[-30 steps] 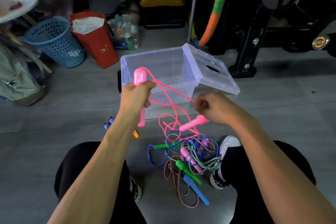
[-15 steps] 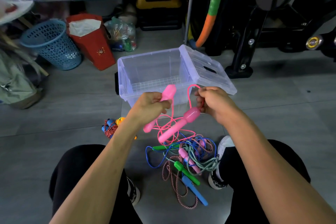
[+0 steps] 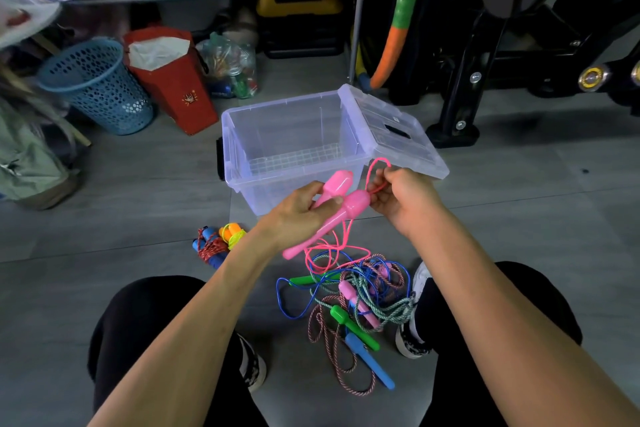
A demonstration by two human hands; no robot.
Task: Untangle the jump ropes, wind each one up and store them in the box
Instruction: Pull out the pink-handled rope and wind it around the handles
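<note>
My left hand [image 3: 298, 215] grips both pink handles [image 3: 341, 199] of the pink jump rope side by side. My right hand [image 3: 403, 199] pinches a loop of the pink cord [image 3: 375, 166] just right of the handles. The rest of the pink cord hangs down to a tangled pile of ropes [image 3: 360, 291] on the floor between my knees, with blue, green and pink handles in it. The clear plastic box [image 3: 242, 135] stands open just beyond my hands, its lid [image 3: 398, 135] hanging to the right. Two wound ropes [image 3: 218, 241] lie left of the pile.
A blue mesh basket [image 3: 100, 87] and a red bag [image 3: 173, 80] stand at the back left. Black gym equipment [image 3: 485, 45] fills the back right. A green bag [image 3: 24, 156] sits at the far left. My shoes [image 3: 412, 333] flank the rope pile.
My hands have come together: the second pink handle moved up beside the first into my left hand's grip, and my right hand now pinches a loop of the cord.
</note>
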